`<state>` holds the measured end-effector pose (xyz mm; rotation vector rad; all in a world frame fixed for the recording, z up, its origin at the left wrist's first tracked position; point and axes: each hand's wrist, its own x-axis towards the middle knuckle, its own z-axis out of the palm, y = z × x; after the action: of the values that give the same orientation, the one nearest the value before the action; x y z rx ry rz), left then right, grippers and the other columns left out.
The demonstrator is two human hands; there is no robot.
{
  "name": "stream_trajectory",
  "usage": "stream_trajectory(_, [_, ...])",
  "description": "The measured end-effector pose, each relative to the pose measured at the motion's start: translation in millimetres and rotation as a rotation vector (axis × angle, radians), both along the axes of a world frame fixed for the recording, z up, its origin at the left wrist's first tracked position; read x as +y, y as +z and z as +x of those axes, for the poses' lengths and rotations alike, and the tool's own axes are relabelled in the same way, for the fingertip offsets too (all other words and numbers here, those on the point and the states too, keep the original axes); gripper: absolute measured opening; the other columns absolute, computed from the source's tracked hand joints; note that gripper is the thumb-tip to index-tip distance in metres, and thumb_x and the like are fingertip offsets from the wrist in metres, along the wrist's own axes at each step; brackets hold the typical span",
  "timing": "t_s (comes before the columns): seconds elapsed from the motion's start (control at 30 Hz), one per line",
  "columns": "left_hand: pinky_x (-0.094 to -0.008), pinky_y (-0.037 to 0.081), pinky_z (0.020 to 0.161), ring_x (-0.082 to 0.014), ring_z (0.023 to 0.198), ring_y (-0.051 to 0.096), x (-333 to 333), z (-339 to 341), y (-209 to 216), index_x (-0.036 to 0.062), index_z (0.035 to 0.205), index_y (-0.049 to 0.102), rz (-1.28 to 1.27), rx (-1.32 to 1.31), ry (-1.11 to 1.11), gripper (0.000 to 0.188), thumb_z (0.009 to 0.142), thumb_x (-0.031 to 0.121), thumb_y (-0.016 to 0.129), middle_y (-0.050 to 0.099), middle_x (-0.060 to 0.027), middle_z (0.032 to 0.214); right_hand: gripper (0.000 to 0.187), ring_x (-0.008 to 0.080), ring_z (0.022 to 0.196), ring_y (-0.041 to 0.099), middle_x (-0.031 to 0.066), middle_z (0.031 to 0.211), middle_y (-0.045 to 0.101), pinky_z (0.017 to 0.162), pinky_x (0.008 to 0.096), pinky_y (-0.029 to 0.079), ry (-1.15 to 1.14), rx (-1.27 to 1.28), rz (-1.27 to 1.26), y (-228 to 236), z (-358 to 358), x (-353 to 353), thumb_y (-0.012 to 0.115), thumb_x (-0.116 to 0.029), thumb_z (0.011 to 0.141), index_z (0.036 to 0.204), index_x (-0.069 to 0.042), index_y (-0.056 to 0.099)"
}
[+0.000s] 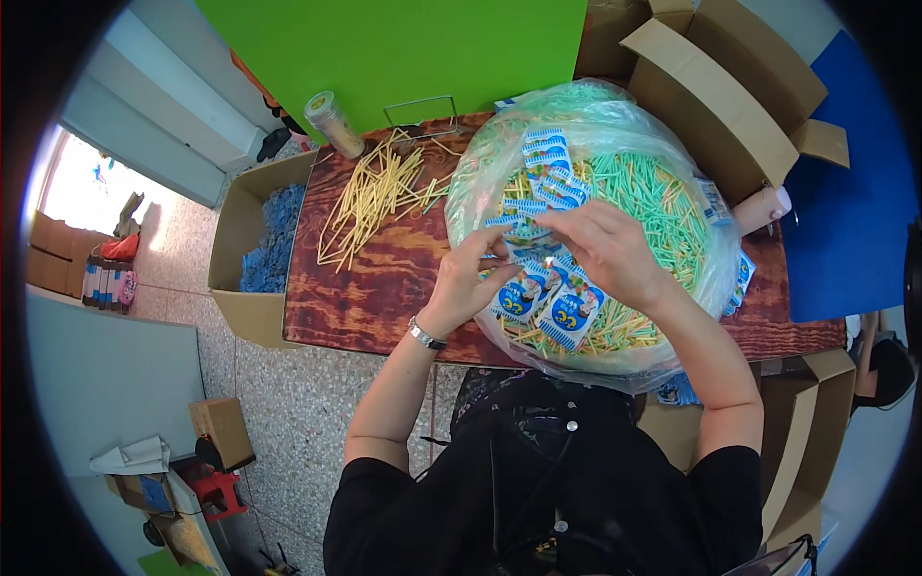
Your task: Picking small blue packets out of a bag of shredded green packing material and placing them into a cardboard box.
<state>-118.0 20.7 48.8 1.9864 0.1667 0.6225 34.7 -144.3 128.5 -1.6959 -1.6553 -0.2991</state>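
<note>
Both my hands are close together over a large clear plastic bag [461, 206], its mouth spread wide. Thin green and yellow sticks [653, 197] fill it, with blue-and-white packets [571, 307] lying on top. My left hand [468, 278], a metal-banded watch [425, 335] on its wrist, has bent fingers at the left edge of a small blue-and-white packet [523, 230]. At that packet's right side my right hand [615, 254] has its fingers bunched, the fingertips on it. My fingers partly hide the packet. More packets run in a row [547, 158] beyond my hands.
Loose yellow sticks [375, 197] lie on the red-brown wooden table [322, 317], near a clear cylindrical container [333, 125]. A cardboard box [248, 312] with blue material stands at its left. Open cartons [715, 91] and a blue panel [855, 202] stand at right; a green panel [403, 48] stands behind.
</note>
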Motion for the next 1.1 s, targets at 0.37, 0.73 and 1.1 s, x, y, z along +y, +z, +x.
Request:
stream_trajectory(0.37, [-0.0372,0.053,0.076,-0.0296,0.089,0.067,-3.1,-24.0,-33.7,-0.0037,0.118,0.057,-0.350,0.326,-0.026,0.030,0.089,0.002,0.056,0.064,-0.0229,0.105,0.016,0.0178,0.075,0.066,0.0096,0.087,0.067,0.065,0.0275,0.051,-0.143,0.676,-0.111,-84.9,-31.5,-16.8,0.063,0.003,0.086,0.100,-0.002,0.066])
stream_trajectory(0.73, [-0.0343,0.053,0.069,-0.0272,0.085,0.064,-17.7,-19.6,-61.8,-0.0003,0.125,0.053,0.165,0.246,0.085,0.041,0.087,0.010,0.065,0.060,-0.0180,0.099,0.036,0.0276,0.082,0.063,0.0110,0.093,0.064,0.070,0.0363,0.052,-0.451,0.218,-0.266,-106.6,-39.5,-21.7,0.074,-0.012,0.078,0.110,-0.005,0.061])
stream_trajectory(1.1, [-0.0385,0.051,0.066,-0.0328,0.078,0.062,5.7,-12.3,-79.3,0.0020,0.111,0.058,0.368,0.246,0.288,0.029,0.083,0.005,0.065,0.058,-0.0179,0.099,0.041,0.0277,0.089,0.058,0.0064,0.093,0.065,0.072,0.0402,0.046,-0.514,0.146,-0.358,-114.8,-33.8,-12.0,0.076,-0.017,0.074,0.110,-0.010,0.059])
